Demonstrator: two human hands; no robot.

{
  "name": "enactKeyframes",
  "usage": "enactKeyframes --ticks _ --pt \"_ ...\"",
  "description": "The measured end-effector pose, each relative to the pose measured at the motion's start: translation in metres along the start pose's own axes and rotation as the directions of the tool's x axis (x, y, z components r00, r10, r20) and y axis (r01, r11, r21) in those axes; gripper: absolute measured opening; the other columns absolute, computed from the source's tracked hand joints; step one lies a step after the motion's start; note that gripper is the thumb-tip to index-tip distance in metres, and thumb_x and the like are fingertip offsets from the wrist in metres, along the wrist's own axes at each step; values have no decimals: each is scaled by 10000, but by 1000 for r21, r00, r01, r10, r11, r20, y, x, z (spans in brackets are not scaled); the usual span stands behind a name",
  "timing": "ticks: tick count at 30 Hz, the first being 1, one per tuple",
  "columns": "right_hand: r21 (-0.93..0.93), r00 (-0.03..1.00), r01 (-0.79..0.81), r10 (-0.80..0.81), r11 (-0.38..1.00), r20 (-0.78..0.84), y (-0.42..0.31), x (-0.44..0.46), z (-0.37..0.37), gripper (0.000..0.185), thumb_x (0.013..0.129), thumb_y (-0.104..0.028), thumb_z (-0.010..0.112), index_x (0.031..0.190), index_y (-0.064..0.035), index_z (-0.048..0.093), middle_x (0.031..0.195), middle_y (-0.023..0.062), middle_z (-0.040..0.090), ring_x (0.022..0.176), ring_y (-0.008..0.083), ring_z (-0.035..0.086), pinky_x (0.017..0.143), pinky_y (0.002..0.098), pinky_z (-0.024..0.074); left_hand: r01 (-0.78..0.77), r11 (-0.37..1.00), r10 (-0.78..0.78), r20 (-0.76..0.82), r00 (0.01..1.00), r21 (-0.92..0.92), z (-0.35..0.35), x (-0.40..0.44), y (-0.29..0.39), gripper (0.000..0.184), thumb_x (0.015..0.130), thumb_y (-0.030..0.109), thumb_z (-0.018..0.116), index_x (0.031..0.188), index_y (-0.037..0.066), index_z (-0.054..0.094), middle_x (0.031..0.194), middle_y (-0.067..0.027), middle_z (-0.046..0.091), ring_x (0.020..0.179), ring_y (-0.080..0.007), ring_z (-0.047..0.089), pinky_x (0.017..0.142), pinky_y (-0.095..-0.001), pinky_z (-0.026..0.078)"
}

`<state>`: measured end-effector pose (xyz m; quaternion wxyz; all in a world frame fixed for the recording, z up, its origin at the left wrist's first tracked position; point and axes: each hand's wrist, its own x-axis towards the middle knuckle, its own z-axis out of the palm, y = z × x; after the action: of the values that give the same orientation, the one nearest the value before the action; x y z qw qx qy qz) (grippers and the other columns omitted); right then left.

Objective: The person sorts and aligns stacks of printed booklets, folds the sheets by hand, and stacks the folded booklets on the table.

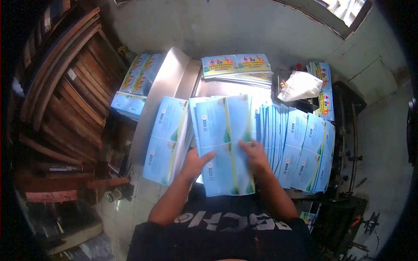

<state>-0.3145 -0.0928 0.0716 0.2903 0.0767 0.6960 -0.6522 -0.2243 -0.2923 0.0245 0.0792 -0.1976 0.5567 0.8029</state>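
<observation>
A light blue printed booklet sheet (217, 126), with green and yellow bands, is held upright in front of my chest. My left hand (198, 163) grips its left edge, with the thumb lying over the front. At the right edge my right hand (254, 156) is closed on the same sheet, slightly blurred by motion. Another blue edge shows behind it, so more than one sheet may be held. To the left leans a stack of similar blue sheets (163, 137). Right of my hands, many more blue sheets (300, 152) lie fanned out and overlapping.
Yellow-fronted printed sheets (235, 65) are stacked at the back of the shiny table. A metal panel (163, 82) stands on the left, with more stacks beyond it. A white cloth or bag (302, 85) sits on a dark box. Wooden frames (69, 91) lean at far left.
</observation>
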Motion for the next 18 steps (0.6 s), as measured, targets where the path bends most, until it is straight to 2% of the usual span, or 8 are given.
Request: enactKeyframes --ticks 1,5,8,11,13,15,17,18 --pt "-17 994 -36 34 999 -104 1 3 -15 358 886 -302 655 1060 10 623 923 130 670 754 202 647 717 338 538 3 1000 -3 -22 1000 -12 -3 1 0 353 897 184 653 1157 -45 584 1032 -112 665 898 -186 637 806 -323 507" --pt "638 963 249 -257 729 -82 -38 -27 -56 384 929 -324 591 1122 7 560 912 139 643 787 226 647 704 378 559 -25 999 23 -44 999 -43 -9 0 -1 334 896 187 653 1131 -44 600 1019 -106 669 891 -183 638 795 -318 509" --pt "513 958 228 -285 828 34 4 6 -49 381 924 -329 598 1091 13 572 926 149 645 743 230 639 661 361 552 47 976 -33 -70 997 211 -1 0 6 331 906 205 646 1129 -35 602 999 -98 670 872 -168 632 777 -310 504" --pt "5 1000 -29 29 1000 -8 -7 5 24 406 895 -335 643 1065 28 577 960 168 654 684 204 633 643 323 540 -11 983 27 -88 996 185 4 1 3 372 952 292 584 1145 -26 592 982 -95 668 843 -156 624 748 -305 499" --pt "136 985 -34 11 990 171 16 23 44 413 862 -298 690 1071 35 563 944 161 656 714 199 647 680 319 540 128 986 -132 -24 991 -109 -17 14 -16 549 964 466 498 1226 -17 509 1081 -156 632 928 -248 631 810 -390 526" --pt "51 994 4 -10 999 107 10 18 38 409 869 -274 675 1098 40 548 956 154 648 778 212 645 691 333 537 76 990 -75 -6 997 119 -18 16 -8 634 968 537 422 1270 -19 472 1124 -168 611 985 -272 617 846 -397 518" --pt "-42 998 27 -25 999 52 10 21 36 407 876 -251 659 1126 44 532 968 147 639 842 224 643 702 348 534 38 950 -40 -2 999 -310 0 4 17 646 963 545 426 1284 -15 456 1133 -162 606 1031 -273 602 866 -386 512" --pt "-86 996 59 -53 995 65 16 25 38 434 859 -224 683 1147 55 515 960 161 646 814 229 660 706 353 543 164 948 -153 63 986 -271 -6 8 17 562 954 394 540 1326 -9 421 1196 -182 573 1092 -274 583 919 -399 492"
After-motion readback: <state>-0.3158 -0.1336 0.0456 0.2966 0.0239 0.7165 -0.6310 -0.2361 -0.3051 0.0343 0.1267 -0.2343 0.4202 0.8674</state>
